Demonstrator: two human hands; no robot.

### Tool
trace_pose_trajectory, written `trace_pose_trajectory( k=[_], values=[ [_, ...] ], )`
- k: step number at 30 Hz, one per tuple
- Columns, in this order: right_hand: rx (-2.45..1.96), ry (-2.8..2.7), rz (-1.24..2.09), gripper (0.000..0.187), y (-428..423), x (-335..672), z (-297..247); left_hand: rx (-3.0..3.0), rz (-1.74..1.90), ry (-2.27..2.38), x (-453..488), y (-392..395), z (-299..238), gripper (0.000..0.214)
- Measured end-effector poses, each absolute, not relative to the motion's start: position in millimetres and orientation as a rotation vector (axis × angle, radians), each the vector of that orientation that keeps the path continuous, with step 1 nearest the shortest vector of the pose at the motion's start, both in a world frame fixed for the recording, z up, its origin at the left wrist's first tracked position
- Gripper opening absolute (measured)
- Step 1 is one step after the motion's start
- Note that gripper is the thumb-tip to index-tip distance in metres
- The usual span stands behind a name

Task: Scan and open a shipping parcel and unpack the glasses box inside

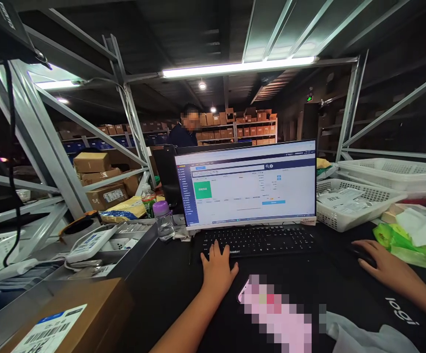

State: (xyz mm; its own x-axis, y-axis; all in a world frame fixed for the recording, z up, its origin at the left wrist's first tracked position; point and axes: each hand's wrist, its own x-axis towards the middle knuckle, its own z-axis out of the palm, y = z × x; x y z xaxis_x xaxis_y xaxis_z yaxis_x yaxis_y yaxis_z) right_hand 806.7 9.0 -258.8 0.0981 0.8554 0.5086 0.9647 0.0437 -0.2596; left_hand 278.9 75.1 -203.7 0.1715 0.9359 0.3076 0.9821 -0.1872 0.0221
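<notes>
My left hand (217,272) rests at the left end of the black keyboard (264,240), fingers spread over the keys and thumb held apart. On the right, my right hand (386,267) lies over a dark computer mouse (362,255), which its fingers partly cover. Behind the keyboard stands a lit monitor (235,206) showing a web page with a green square. A pink phone (281,314), partly blurred out, lies on the black desk mat (331,289) between my forearms.
A cardboard box with a label (98,299) sits at the front left, beside a grey tray (135,250) of small items. A purple-lidded bottle (163,223) stands left of the monitor. White baskets (341,220) and green packaging (412,250) are at right. A person (182,136) is behind the monitor.
</notes>
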Motion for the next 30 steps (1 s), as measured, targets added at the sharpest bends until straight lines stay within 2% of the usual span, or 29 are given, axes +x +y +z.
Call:
trace_pose_trajectory(
  k=[30],
  values=[
    [-1.826, -1.746, -0.331, 0.05, 3.6, 795.7, -248.1, -2.25, -0.35, -1.884, 280.3, 76.5, -203.9, 0.058]
  ],
)
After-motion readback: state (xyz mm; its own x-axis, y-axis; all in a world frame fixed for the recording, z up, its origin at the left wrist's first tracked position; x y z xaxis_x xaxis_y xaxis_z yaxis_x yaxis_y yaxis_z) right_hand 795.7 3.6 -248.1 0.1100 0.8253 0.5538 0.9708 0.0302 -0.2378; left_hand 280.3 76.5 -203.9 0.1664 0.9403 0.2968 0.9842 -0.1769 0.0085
